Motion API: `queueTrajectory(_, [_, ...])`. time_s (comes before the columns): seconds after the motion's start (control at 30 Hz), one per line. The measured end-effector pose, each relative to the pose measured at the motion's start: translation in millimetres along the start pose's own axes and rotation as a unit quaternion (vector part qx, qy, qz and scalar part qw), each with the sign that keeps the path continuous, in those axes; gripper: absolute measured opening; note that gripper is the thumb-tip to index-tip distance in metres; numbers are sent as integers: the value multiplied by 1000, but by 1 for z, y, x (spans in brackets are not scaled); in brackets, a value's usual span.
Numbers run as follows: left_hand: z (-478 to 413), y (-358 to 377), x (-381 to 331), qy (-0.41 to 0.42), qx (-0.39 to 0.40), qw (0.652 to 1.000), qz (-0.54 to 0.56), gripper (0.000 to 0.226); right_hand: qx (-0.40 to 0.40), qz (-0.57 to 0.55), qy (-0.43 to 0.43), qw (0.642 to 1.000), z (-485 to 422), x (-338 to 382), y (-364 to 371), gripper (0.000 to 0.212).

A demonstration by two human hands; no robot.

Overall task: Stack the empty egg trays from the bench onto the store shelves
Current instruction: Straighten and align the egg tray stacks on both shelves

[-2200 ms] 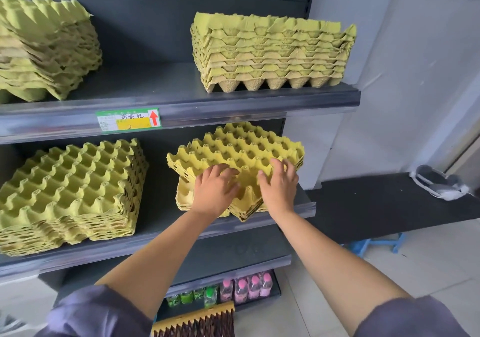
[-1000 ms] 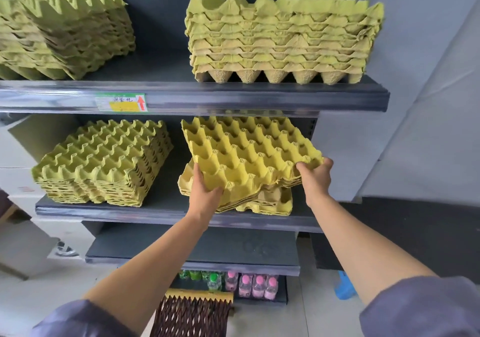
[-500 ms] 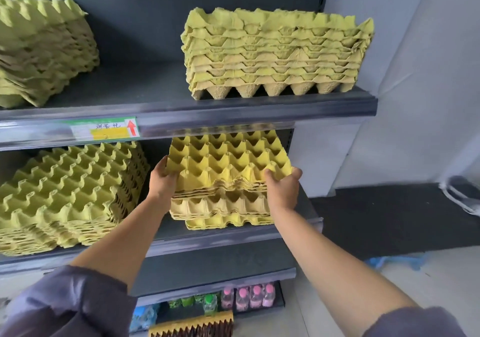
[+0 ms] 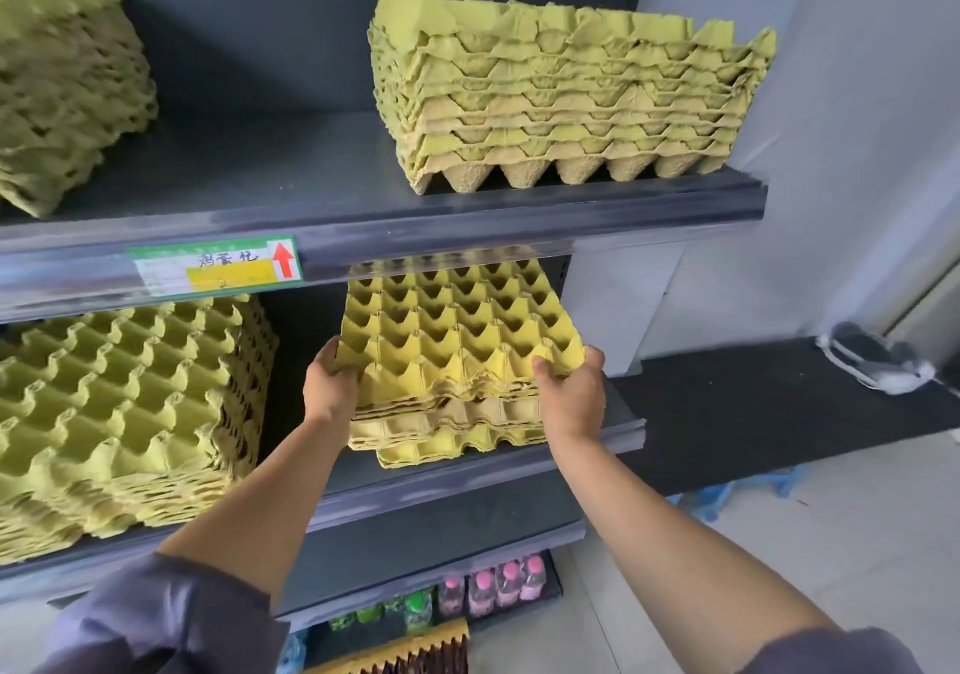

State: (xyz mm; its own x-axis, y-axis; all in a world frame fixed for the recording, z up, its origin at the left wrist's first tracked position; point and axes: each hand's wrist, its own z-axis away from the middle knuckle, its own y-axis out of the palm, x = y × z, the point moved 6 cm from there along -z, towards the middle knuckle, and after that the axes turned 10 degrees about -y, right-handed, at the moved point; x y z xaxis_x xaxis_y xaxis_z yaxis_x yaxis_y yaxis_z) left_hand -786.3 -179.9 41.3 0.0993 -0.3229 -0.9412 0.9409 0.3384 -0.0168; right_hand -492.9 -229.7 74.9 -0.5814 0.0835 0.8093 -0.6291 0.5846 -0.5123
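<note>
Left hand (image 4: 332,387): gripping left front corner of upper egg trays (image 4: 460,330).
Right hand (image 4: 571,392): clamping right front corner of same trays.
Trays: sitting askew on lower trays, middle shelf (image 4: 467,481).
Progress: squaring stack, not yet aligned; bench (image 4: 753,413) showing no trays, task seemingly near end.
Shelves: holding left stack (image 4: 119,413), top stack (image 4: 566,96), far-left pile (image 4: 67,80).

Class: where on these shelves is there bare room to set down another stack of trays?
Top shelf: bare between the left stack and right stack. The black bench is mostly bare. Middle shelf: crowded; only a narrow gap.
</note>
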Motion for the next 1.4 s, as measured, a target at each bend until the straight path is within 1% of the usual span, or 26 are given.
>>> queueTrajectory(0.17, [4, 0, 4, 4, 4, 997, -76, 47, -4, -73, 9, 997, 10, -9, 1, 54])
queueTrajectory(0.3, [6, 1, 11, -1, -1, 992, -127, 54, 29, -79, 12, 996, 13, -16, 4, 55])
queueTrajectory(0.37, [4, 1, 10, -9, -3, 991, -135, 54, 37, -86, 13, 995, 11, -14, 4, 60])
queueTrajectory(0.43, [3, 1, 9, -12, -2, 989, -146, 54, 47, -73, -11, 996, 6, -6, 5, 65])
queueTrajectory(0.47, [3, 1, 8, -12, -3, 988, -155, 53, 54, -56, -27, 997, 3, -3, 6, 64])
queueTrajectory(0.53, [2, 2, 7, -14, -2, 985, -172, 52, 67, -9, -44, 997, -2, -2, 8, 57])
queueTrajectory(0.6, [1, 1, 8, -23, 1, 983, -180, 52, 78, 36, -44, 995, -2, -8, 9, 48])
queueTrajectory(0.67, [-3, 1, 10, -32, 6, 984, -173, 53, 88, 37, -50, 994, -3, -14, 10, 43])
queueTrajectory(0.73, [-4, -1, 15, -58, 8, 986, -153, 54, 89, -35, -32, 995, -7, -16, 10, 46])
queueTrajectory(0.8, [-5, -2, 22, -92, 11, 988, -120, 47, 83, -140, 43, 986, -9, -21, 11, 63])
queueTrajectory(0.83, [-4, -2, 24, -107, 15, 989, -104, 43, 84, -177, 91, 976, -8, -24, 12, 67])
queueTrajectory(0.87, [-4, -2, 26, -115, 21, 989, -91, 40, 92, -203, 139, 965, -5, -28, 15, 63])
queueTrajectory(0.93, [-4, -2, 28, -118, 31, 990, -65, 38, 109, -235, 193, 946, -3, -35, 19, 42])
queueTrajectory(0.97, [-3, -3, 27, -118, 32, 991, -50, 38, 106, -244, 198, 944, -4, -35, 18, 32])
queueTrajectory(1.03, [-1, -5, 27, -113, 31, 993, -25, 38, 91, -246, 178, 948, -10, -33, 14, 18])
queueTrajectory(1.1, [3, -4, 28, -106, 26, 994, -4, 38, 84, -251, 155, 952, -16, -28, 11, 11])
queueTrajectory(1.17, [10, -1, 27, -92, 23, 995, 8, 38, 79, -259, 144, 952, -20, -24, 7, 13])
queueTrajectory(1.27, [16, 8, 21, -74, 21, 997, 23, 42, 71, -249, 137, 956, -31, -24, -1, 18])
queueTrajectory(1.33, [20, 16, 17, -68, 25, 997, 27, 44, 74, -244, 145, 956, -40, -30, -5, 21])
queueTrajectory(1.4, [23, 23, 15, -64, 27, 997, 28, 45, 86, -235, 145, 957, -47, -35, -8, 20])
